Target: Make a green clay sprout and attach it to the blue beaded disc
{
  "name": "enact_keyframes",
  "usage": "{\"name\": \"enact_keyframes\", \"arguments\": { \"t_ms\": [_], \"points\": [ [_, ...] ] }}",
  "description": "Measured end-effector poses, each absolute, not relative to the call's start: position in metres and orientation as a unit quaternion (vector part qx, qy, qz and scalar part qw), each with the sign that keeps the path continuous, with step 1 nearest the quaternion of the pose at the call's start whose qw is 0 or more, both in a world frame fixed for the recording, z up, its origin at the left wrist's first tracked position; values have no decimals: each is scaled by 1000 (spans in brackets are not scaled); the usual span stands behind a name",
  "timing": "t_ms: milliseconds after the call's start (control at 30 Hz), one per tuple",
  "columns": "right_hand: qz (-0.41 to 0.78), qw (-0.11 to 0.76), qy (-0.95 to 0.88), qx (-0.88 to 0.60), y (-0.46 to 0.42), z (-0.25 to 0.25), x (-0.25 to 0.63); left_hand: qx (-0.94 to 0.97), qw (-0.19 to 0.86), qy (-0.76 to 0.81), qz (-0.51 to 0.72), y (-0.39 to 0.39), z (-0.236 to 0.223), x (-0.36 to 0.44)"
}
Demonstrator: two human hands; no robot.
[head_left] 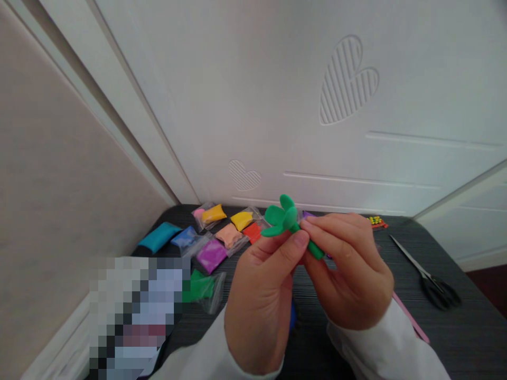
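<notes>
The left hand (265, 295) was closed, its grip clamped on the upper stem of a bright green, four-petalled flower shape of soft-looking clay (291, 217); this piece was raised above the tabletop (312, 345), between the hands, its stem tilted down to the right. The right hand (350, 269) was also closed, its grip clamped on the stem. Good handling, as judged here, called for light, even pressure from the left thumb near the petal bases, petals free of the palm, and for the right fingertips to steady the stem without flattening or twisting it.

Counts, left to right: one teal packet (158, 237); one blue packet (184, 237); one small pink lump (199, 212), bagged; one green clay packet (200, 287); one magenta-purple packet (212, 256); one orange-yellow packet (214, 214); one peach packet (228, 235); one yellow packet (241, 219); one red-orange packet (252, 232); one flower shape; one blue object (293, 316), mostly hidden; one violet item, largely hidden; one yellow-and-orange cluster (377, 222), its parts too small to count; one slim pink strip (412, 319); one pair of black-handled metal scissors (428, 277).
</notes>
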State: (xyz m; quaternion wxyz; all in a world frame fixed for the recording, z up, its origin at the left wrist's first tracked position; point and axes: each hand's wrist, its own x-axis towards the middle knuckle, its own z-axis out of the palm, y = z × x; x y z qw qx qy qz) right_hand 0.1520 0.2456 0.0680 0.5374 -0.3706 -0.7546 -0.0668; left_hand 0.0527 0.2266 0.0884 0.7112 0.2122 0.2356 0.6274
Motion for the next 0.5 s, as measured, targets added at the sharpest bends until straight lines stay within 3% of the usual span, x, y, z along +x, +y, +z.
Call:
{"name": "enact_keyframes", "arguments": {
  "t_ms": [267, 400, 500],
  "points": [
    [-53, 556, -749, -358, 246, 68, 151, 293, 651, 272, 645, 229, 84, 47],
    [-44, 574, -747, -333, 248, 67, 148, 392, 556, 325, 657, 231, 80, 42],
    [22, 588, -742, -320, 245, 68, 148, 478, 424, 396, 659, 231, 80, 35]
  ]
}}
